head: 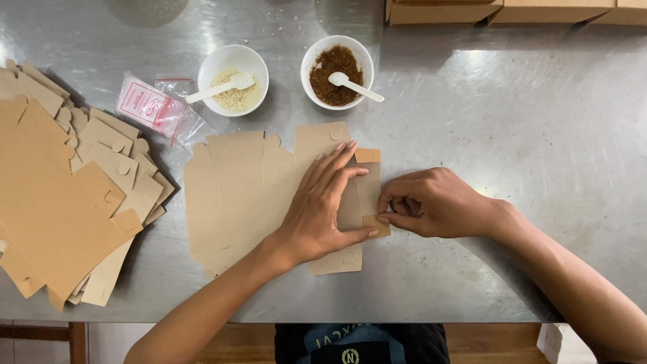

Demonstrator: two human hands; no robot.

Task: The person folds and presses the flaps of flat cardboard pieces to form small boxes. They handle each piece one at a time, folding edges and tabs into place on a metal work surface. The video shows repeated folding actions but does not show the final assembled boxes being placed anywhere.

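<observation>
On a steel worktable, a flat brown carton blank lies pinned under the spread left hand while the right hand pinches, apparently, its small side tab; creasing cleanly calls for firm pressure beside the fold.

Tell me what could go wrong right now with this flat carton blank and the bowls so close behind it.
1. The left hand presses the flat carton blank while the right hand pinches its small end flap; the flap might crease off its score line or tear.
2. If the blank slides away, it may nudge the bowl of brown granules or the bowl of pale crumbs, spilling them.
</observation>
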